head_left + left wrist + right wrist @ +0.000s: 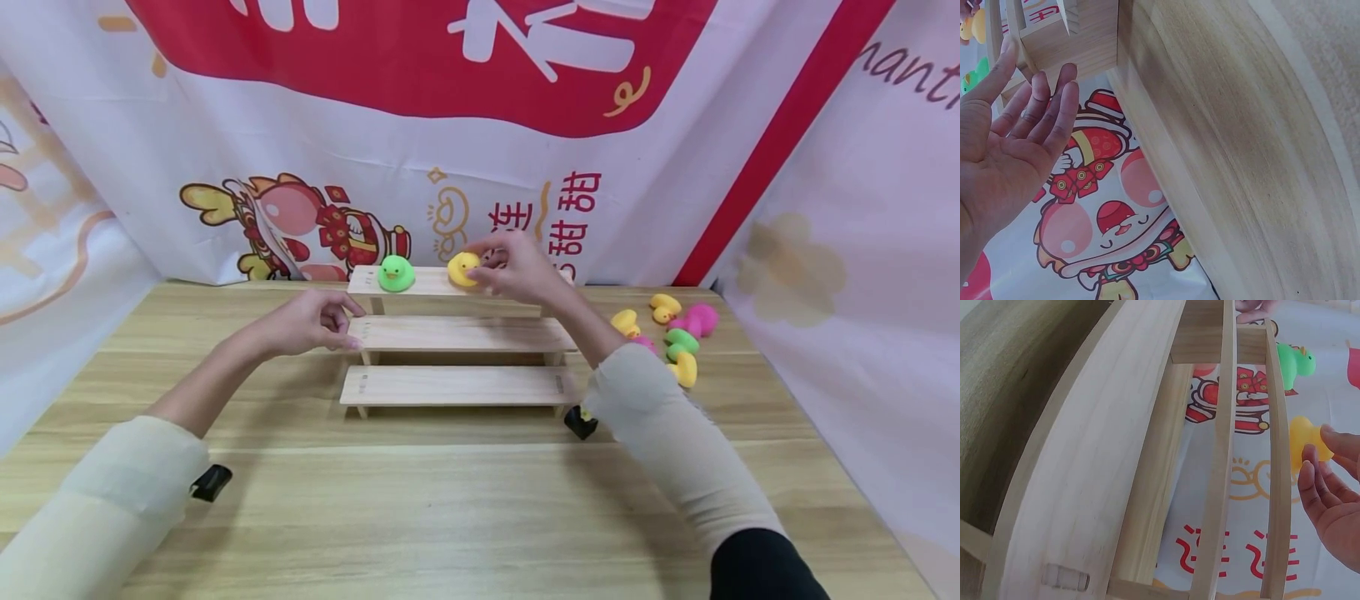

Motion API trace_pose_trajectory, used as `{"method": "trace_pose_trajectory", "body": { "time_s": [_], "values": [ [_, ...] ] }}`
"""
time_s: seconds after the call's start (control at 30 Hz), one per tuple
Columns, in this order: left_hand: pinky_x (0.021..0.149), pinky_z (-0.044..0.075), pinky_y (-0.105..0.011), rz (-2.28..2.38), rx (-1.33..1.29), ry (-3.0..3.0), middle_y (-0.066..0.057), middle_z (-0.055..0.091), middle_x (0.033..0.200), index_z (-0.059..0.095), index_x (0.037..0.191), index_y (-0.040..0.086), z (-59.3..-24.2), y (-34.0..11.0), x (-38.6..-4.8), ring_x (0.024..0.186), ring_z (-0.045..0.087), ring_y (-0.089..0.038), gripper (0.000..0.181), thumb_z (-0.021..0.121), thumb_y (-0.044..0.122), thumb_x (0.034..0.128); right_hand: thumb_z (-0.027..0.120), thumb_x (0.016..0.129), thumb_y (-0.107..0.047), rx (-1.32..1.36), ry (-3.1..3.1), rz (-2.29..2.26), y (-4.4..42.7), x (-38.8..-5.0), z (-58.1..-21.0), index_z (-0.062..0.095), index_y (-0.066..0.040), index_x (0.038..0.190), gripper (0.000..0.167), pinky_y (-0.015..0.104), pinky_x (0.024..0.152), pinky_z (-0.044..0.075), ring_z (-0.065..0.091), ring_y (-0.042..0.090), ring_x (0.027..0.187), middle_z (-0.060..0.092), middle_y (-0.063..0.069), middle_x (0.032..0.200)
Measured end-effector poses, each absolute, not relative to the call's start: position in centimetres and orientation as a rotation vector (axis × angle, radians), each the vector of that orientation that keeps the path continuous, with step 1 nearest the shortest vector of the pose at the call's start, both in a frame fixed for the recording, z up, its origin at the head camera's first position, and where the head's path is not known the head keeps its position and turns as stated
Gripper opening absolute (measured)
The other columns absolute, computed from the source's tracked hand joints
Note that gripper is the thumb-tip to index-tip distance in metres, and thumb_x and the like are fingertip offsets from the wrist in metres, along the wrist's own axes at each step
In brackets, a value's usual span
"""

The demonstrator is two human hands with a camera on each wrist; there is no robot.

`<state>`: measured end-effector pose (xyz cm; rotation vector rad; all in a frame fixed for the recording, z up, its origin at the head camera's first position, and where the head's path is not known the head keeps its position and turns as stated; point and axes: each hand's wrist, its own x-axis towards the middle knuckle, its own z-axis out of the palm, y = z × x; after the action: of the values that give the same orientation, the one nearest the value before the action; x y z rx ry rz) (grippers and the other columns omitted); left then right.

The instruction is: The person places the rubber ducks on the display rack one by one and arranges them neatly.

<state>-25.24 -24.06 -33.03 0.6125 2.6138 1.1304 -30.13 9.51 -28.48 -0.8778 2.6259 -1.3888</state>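
Observation:
A three-tier wooden display rack [457, 385] stands on the table. My left hand [318, 321] holds the left end of its middle board, the thumb at the front edge and the fingers behind; the left wrist view shows this hand [1019, 134] partly curled there. On the top board, my right hand [517, 265] pinches a yellow rubber duck [463, 269] between thumb and fingers. The right wrist view shows the same duck [1302, 440] at the board's edge. A green rubber duck [396, 273] sits upright at the top board's left end, its beak facing forward.
Several loose ducks lie on the table to the right of the rack, among them a magenta duck [701, 320], a green duck [681, 343] and a yellow duck [684, 369]. A printed cloth [420, 142] hangs right behind the rack.

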Motion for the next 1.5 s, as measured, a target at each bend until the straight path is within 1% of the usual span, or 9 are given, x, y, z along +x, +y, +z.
{"method": "trace_pose_trajectory", "body": {
  "time_s": [0.17,0.5,0.8,1.0,1.07,1.2,1.3,1.37,1.5],
  "values": [
    [0.066,0.052,-0.024,1.114,0.609,2.625,-0.006,0.061,0.078,0.062,0.121,-0.013,-33.0,-24.0,-25.3,0.073,0.058,-0.015,0.044,0.084,0.003,0.0862,0.076,0.093,-0.001,-0.880,2.602,-1.394,9.0,-30.2,-28.5,0.069,0.005,0.128,0.036,0.029,0.062,0.060,0.074,0.025,0.083,0.073,0.019,0.113],
    [0.067,0.052,-0.024,1.097,0.603,2.626,-0.006,0.061,0.079,0.062,0.122,-0.012,-32.9,-24.0,-25.3,0.074,0.058,-0.015,0.046,0.084,0.005,0.0865,0.076,0.093,-0.001,-0.895,2.609,-1.356,8.6,-30.2,-28.5,0.069,0.005,0.128,0.036,0.027,0.063,0.059,0.075,0.027,0.083,0.073,0.019,0.107],
    [0.067,0.050,-0.023,1.076,0.601,2.640,-0.005,0.061,0.080,0.061,0.123,-0.012,-33.0,-23.8,-25.3,0.075,0.057,-0.016,0.047,0.084,0.006,0.0872,0.077,0.093,-0.003,-0.872,2.636,-1.319,8.6,-30.3,-28.5,0.071,0.003,0.127,0.035,0.024,0.065,0.056,0.075,0.023,0.088,0.071,0.015,0.112],
    [0.067,0.051,-0.023,1.078,0.594,2.642,-0.005,0.061,0.080,0.061,0.123,-0.013,-33.0,-23.8,-25.3,0.074,0.056,-0.016,0.047,0.084,0.006,0.0871,0.078,0.092,-0.005,-0.891,2.663,-1.299,8.8,-30.2,-28.3,0.071,0.001,0.127,0.036,0.025,0.067,0.057,0.072,0.021,0.086,0.070,0.013,0.110],
    [0.067,0.051,-0.023,1.078,0.597,2.643,-0.006,0.061,0.080,0.061,0.123,-0.013,-33.0,-23.8,-25.3,0.074,0.056,-0.016,0.046,0.084,0.006,0.0868,0.078,0.092,-0.007,-0.910,2.669,-1.301,9.3,-30.1,-28.2,0.071,-0.001,0.128,0.036,0.026,0.067,0.057,0.070,0.022,0.085,0.069,0.014,0.111],
    [0.067,0.051,-0.023,1.079,0.607,2.644,-0.006,0.061,0.080,0.061,0.122,-0.012,-33.0,-23.7,-25.3,0.074,0.056,-0.015,0.046,0.084,0.005,0.0866,0.078,0.093,-0.008,-0.951,2.702,-1.313,10.9,-29.7,-28.0,0.070,-0.001,0.129,0.038,0.029,0.071,0.058,0.071,0.025,0.089,0.070,0.017,0.113],
    [0.068,0.051,-0.023,1.086,0.607,2.639,-0.006,0.061,0.081,0.061,0.122,-0.012,-33.0,-23.7,-25.2,0.075,0.056,-0.015,0.046,0.084,0.006,0.0866,0.078,0.093,-0.008,-0.947,2.752,-1.314,12.5,-29.3,-27.9,0.071,0.000,0.128,0.036,0.033,0.077,0.057,0.071,0.028,0.093,0.071,0.018,0.110],
    [0.068,0.051,-0.023,1.084,0.606,2.638,-0.006,0.061,0.081,0.061,0.122,-0.012,-33.0,-23.7,-25.2,0.075,0.056,-0.015,0.046,0.084,0.006,0.0867,0.077,0.094,-0.010,-0.927,2.786,-1.303,13.7,-28.9,-27.9,0.071,0.001,0.127,0.035,0.034,0.079,0.056,0.071,0.029,0.093,0.071,0.018,0.107],
    [0.068,0.051,-0.023,1.077,0.602,2.643,-0.006,0.061,0.080,0.062,0.122,-0.012,-33.0,-23.7,-25.3,0.075,0.056,-0.016,0.046,0.084,0.007,0.0866,0.076,0.096,-0.014,-0.856,2.833,-1.247,16.2,-28.5,-28.1,0.070,-0.001,0.129,0.035,0.031,0.077,0.054,0.069,0.027,0.093,0.071,0.015,0.107]
  ]
}}
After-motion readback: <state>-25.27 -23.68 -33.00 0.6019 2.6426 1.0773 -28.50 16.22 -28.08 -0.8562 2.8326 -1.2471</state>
